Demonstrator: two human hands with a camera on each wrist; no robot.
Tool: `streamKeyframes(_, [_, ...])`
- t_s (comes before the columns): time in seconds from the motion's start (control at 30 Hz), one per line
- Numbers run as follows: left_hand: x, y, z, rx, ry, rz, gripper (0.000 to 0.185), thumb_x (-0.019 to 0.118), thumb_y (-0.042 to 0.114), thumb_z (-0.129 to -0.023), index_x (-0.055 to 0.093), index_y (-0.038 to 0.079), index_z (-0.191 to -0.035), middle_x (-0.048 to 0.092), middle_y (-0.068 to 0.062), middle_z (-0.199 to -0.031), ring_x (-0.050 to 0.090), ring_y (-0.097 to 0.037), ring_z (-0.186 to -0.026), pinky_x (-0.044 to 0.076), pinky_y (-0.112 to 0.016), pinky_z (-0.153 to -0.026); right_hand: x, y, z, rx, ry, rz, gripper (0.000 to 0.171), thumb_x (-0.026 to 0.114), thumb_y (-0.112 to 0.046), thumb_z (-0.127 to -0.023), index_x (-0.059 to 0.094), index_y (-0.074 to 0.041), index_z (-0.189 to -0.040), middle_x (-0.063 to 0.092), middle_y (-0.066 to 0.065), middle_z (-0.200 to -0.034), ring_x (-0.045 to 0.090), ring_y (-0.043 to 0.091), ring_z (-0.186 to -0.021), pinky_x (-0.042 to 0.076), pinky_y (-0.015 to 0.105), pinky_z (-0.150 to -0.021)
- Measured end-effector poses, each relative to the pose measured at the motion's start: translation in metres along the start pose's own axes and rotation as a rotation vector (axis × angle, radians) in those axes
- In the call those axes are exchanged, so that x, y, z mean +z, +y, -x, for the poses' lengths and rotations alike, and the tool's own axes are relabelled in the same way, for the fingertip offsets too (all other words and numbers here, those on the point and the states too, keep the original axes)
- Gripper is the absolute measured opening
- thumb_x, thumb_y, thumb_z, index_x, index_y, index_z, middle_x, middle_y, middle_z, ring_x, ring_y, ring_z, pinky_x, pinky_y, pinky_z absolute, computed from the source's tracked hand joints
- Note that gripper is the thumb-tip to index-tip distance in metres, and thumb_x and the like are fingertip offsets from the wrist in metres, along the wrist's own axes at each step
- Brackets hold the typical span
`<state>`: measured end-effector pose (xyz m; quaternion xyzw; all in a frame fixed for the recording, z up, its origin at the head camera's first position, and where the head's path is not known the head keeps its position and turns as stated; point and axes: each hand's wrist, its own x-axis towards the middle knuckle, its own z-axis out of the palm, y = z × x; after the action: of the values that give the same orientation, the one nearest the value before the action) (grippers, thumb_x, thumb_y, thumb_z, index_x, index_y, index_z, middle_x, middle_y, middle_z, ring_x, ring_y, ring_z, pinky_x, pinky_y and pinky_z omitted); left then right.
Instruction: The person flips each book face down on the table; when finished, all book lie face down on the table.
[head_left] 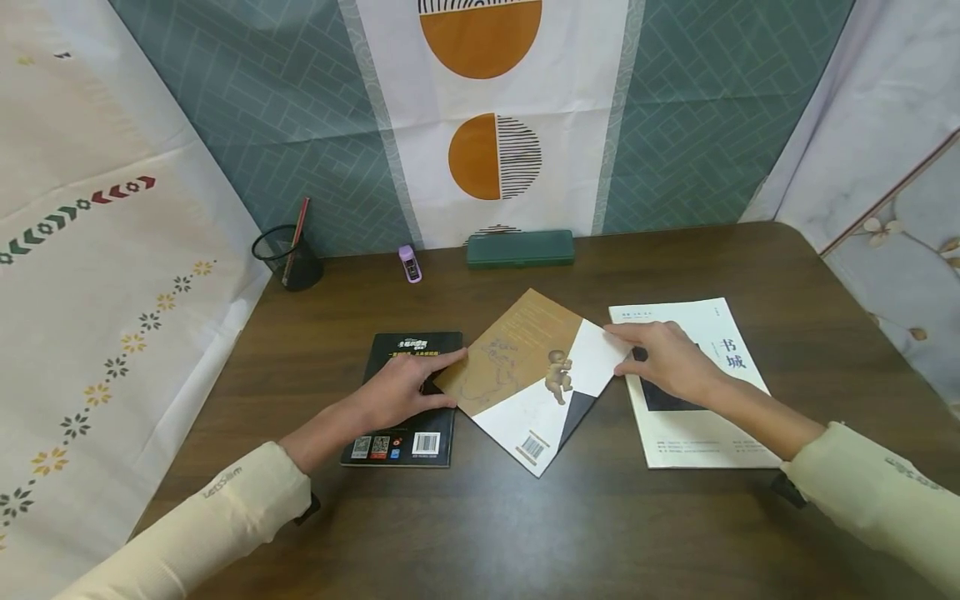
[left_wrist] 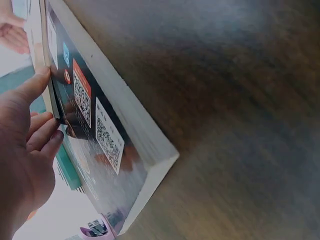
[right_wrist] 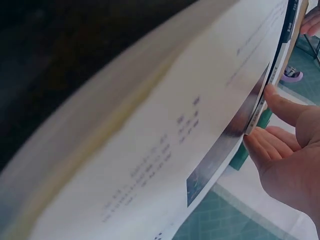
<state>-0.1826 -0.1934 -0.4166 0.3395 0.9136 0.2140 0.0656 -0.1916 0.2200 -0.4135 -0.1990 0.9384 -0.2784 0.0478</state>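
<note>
Three books lie on the brown table (head_left: pixel 525 517). My left hand (head_left: pixel 450 379) rests on the black book (head_left: pixel 405 425) at the left, index finger and thumb straight on either side of the left corner of the brown-and-white book (head_left: pixel 525 375). That middle book lies turned diagonally. My right hand (head_left: pixel 617 350) lies flat on the white book (head_left: pixel 701 417), with its fingers touching the middle book's right corner. The left wrist view shows the left hand (left_wrist: pixel 25 150) against the black book (left_wrist: pixel 100 125). In the right wrist view the right hand (right_wrist: pixel 290 150) is beside the white book (right_wrist: pixel 175 130).
At the back of the table stand a black mesh pen holder (head_left: pixel 288 257) with a red pencil, a small purple stapler (head_left: pixel 409 263) and a green pencil case (head_left: pixel 520 248). Patterned cloth hangs behind and on both sides.
</note>
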Motion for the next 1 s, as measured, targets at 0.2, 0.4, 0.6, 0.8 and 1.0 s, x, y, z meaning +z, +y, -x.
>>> streamKeyframes(0.2, [0.003,0.005,0.005,0.099,0.030,-0.114,0.074,0.089,0.029,-0.089,0.059,0.003,-0.151,0.073,-0.012,-0.132,0.074,-0.020,-0.113,0.062,-0.035,-0.089,0.001,0.004,-0.003,-0.028,0.047,-0.008,0.063,0.087,0.000,-0.086,0.061,0.008,-0.143,0.062,0.029,-0.142,0.068,0.046,-0.120,0.055,0.059,-0.098])
streamKeyframes(0.4, [0.004,0.009,0.011,0.158,0.052,-0.120,0.069,0.091,0.028,-0.087,0.064,0.003,-0.145,0.076,-0.015,-0.125,0.077,-0.023,-0.105,0.063,-0.033,-0.081,0.000,0.004,-0.006,-0.025,0.071,0.000,0.059,0.085,0.000,-0.088,0.062,0.008,-0.142,0.065,0.028,-0.138,0.069,0.046,-0.117,0.056,0.059,-0.095])
streamKeyframes(0.6, [0.007,0.009,0.012,0.159,0.055,-0.105,0.071,0.091,0.029,-0.087,0.063,0.002,-0.146,0.075,-0.014,-0.128,0.076,-0.023,-0.107,0.063,-0.034,-0.082,0.000,0.004,-0.009,-0.023,0.070,-0.007,0.058,0.086,0.001,-0.087,0.064,0.008,-0.140,0.066,0.029,-0.136,0.069,0.046,-0.117,0.057,0.060,-0.094])
streamKeyframes(0.8, [0.009,0.014,0.017,0.145,0.039,-0.120,0.069,0.091,0.031,-0.087,0.065,0.003,-0.145,0.074,-0.012,-0.130,0.074,-0.022,-0.114,0.061,-0.038,-0.092,0.000,0.006,-0.015,-0.025,0.072,0.000,0.056,0.085,0.003,-0.087,0.065,0.007,-0.139,0.066,0.028,-0.136,0.070,0.046,-0.116,0.058,0.059,-0.092])
streamKeyframes(1.0, [0.014,0.026,0.024,0.196,0.044,-0.125,0.065,0.092,0.028,-0.086,0.067,0.002,-0.141,0.075,-0.010,-0.129,0.074,-0.022,-0.115,0.059,-0.038,-0.095,-0.001,0.009,-0.024,-0.026,0.043,-0.023,0.056,0.082,0.004,-0.089,0.063,0.007,-0.142,0.061,0.028,-0.143,0.066,0.049,-0.122,0.059,0.057,-0.091])
